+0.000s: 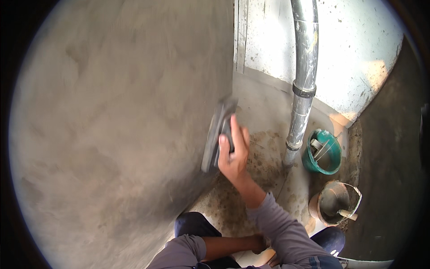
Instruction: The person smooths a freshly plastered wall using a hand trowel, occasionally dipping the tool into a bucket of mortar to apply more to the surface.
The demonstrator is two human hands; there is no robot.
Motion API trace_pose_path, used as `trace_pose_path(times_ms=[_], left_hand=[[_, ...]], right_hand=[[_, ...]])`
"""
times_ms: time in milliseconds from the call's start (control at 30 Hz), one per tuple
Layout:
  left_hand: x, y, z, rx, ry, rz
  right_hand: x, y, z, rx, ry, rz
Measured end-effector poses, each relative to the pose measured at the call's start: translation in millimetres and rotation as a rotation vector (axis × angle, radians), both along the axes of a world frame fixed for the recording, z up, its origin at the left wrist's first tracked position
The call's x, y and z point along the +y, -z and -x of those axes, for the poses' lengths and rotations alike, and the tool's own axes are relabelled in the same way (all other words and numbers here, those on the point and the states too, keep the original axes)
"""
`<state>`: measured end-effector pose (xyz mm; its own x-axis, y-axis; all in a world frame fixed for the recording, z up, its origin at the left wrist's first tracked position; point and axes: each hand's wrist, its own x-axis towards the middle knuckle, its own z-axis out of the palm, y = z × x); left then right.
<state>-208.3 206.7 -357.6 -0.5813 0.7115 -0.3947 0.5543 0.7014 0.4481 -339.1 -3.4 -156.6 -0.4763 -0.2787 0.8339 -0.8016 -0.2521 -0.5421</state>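
Note:
My right hand (pixel 235 154) is wrapped round the handle of a dark plastering float (pixel 214 139). The float's long flat face is against the grey plastered wall (pixel 121 116), near its right-hand edge; its upper end is smeared by motion. My left forearm crosses low in front of me, over my knees. At its end my left hand (pixel 259 243) lies beside my right sleeve, partly in shadow, and its fingers do not show clearly. Damp, darker patches mark the plaster low down near the float.
A grey pipe (pixel 301 107) runs down in front of a spattered white panel (pixel 345 49). Right of its foot stands a green bucket (pixel 306 159) with tools inside. Nearer me are an orange-brown bucket (pixel 315 210) with a rope handle and a wooden tool handle (pixel 348 214). Mortar stains spot the floor (pixel 264 179).

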Motion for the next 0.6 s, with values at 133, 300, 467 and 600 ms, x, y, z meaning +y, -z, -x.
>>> trace_pose_path(times_ms=[133,300,467,600], left_hand=[[14.9,84.6,-22.6,0.128,-0.135,-0.192],[-2.1,-1.6,-27.2,0.099,-0.229,-0.244],[-10.6,-32.6,-10.7,-0.054,-0.067,-0.06],[8.3,67.1,-40.0,0.117,-0.121,-0.025]], right_hand=[[-38.4,-110.5,9.6,0.199,-0.025,0.223],[-50.9,-238.3,65.4,0.471,0.078,0.392],[-30.5,-161.7,39.2,0.331,0.074,0.239],[1.8,9.0,-19.4,-0.063,-0.115,-0.034]])
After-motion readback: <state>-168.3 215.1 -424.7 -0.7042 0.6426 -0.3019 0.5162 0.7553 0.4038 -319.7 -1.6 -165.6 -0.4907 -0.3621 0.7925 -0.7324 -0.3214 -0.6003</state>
